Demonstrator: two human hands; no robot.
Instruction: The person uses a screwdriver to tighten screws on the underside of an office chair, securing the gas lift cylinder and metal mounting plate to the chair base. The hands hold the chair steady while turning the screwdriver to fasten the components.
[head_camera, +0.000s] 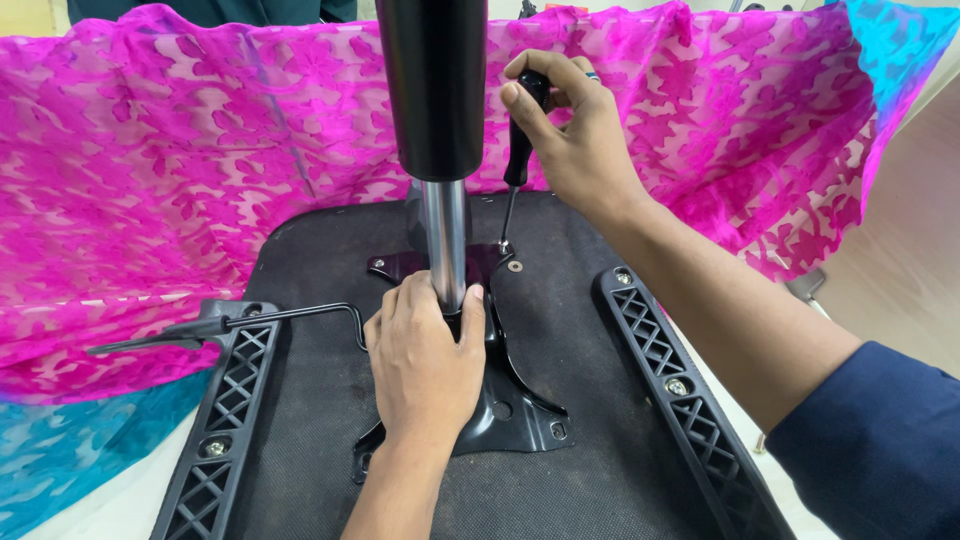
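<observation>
Upturned office-chair seat (330, 400) at centre, black underside facing up, resting on pink patterned cloth (150, 170) that spreads from 9 o'clock round to 2 o'clock, with a turquoise patch (60, 460) at 8 o'clock. Bolted to the seat's middle, a black metal mechanism plate (515, 400); rising from it toward 12 o'clock, a chrome gas-lift column (445, 235) topped by a wide black cylinder (432, 85). Left hand (425, 365) at 6 o'clock of the column, palm down on the plate, fingers curled closed around the column's base. Right hand (565, 125) at 1 o'clock, closed around the black handle of a screwdriver (515, 165), thumb pressed on the handle's top, ring on one finger; shaft nearly upright, tip set on a screw (505, 246) at the plate's far edge, a second fastener (515, 266) just beside it. Thin black adjustment lever (225, 322) reaching out to 9 o'clock. Two black lattice armrest brackets, one at 7 o'clock (225, 410), one at 4 o'clock (675, 375), each screwed to the seat. Dark blue sleeve (880, 450) at 4 o'clock.
</observation>
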